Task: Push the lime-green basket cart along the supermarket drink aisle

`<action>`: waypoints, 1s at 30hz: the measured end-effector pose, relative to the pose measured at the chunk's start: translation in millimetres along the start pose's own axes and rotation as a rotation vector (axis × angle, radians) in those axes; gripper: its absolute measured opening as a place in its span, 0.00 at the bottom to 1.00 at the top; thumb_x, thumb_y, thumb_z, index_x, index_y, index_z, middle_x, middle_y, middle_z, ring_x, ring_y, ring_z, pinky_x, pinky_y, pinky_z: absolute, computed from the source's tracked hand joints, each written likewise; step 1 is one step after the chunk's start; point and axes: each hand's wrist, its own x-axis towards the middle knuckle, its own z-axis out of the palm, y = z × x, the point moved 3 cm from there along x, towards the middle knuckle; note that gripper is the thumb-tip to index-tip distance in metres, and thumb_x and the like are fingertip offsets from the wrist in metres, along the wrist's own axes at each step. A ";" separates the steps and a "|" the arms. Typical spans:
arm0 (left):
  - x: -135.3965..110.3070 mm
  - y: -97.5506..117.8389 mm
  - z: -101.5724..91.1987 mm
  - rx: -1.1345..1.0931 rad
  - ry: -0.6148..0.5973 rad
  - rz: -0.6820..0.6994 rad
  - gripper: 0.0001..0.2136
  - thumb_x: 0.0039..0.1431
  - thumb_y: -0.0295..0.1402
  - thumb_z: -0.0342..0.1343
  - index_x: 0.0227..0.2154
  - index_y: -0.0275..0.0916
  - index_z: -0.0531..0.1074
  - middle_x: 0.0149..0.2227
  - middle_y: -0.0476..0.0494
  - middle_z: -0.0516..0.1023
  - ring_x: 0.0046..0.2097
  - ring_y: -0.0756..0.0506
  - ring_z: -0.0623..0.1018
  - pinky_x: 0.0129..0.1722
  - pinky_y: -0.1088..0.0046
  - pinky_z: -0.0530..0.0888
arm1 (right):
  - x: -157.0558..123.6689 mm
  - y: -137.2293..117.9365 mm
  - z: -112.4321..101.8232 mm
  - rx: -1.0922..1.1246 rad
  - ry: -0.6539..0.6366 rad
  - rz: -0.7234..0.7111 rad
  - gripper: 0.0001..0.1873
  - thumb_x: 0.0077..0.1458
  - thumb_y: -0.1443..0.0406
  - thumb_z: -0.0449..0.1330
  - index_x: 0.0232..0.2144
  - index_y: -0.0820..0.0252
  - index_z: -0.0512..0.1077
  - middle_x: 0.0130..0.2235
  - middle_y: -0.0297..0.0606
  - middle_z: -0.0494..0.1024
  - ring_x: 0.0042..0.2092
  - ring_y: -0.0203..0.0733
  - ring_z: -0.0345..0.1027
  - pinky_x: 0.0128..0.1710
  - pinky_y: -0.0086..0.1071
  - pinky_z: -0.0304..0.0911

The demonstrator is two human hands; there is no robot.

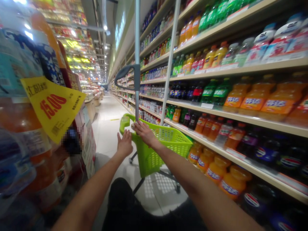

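Note:
A lime-green plastic shopping basket [166, 142] on a wheeled frame stands in the aisle in front of me. Two tall metal poles rise from its near rim, one carrying a grey handle [125, 74]. My left hand [124, 144] rests against the basket's near corner, fingers together and thumb raised. My right hand [143, 132] lies flat on the near rim at the foot of the left pole, fingers stretched out. Nothing shows inside the basket.
Long shelves [240, 117] of orange, green and dark soda bottles run along the right. A stack of large bottles with a yellow price sign [51, 107] crowds the left. The white tiled aisle floor [107, 115] runs ahead between them.

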 end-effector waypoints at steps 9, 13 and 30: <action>-0.7 -16.1 -7.5 -0.030 0.002 -0.015 0.34 0.47 0.28 0.46 0.60 0.32 0.46 0.64 0.39 0.44 0.64 0.39 0.42 0.59 0.46 0.40 | -35.8 -7.0 34.9 0.052 0.079 0.132 0.21 0.57 0.73 0.49 0.51 0.55 0.66 0.56 0.40 0.64 0.61 0.45 0.48 0.57 0.46 0.52; -0.3 -23.2 -4.2 -0.028 -0.034 -0.080 0.35 0.47 0.28 0.46 0.60 0.31 0.45 0.64 0.39 0.42 0.64 0.39 0.43 0.59 0.45 0.40 | -39.8 -14.7 49.1 0.103 0.091 0.157 0.21 0.57 0.74 0.49 0.50 0.55 0.66 0.57 0.39 0.64 0.62 0.44 0.46 0.58 0.46 0.51; -42.7 -6.6 65.2 -1.233 -0.030 -0.658 0.22 0.49 0.27 0.47 0.51 0.38 0.61 0.49 0.38 0.70 0.49 0.45 0.72 0.47 0.63 0.68 | -92.5 -55.2 39.6 0.376 0.182 0.369 0.23 0.53 0.73 0.48 0.51 0.58 0.65 0.57 0.42 0.63 0.58 0.40 0.56 0.56 0.37 0.56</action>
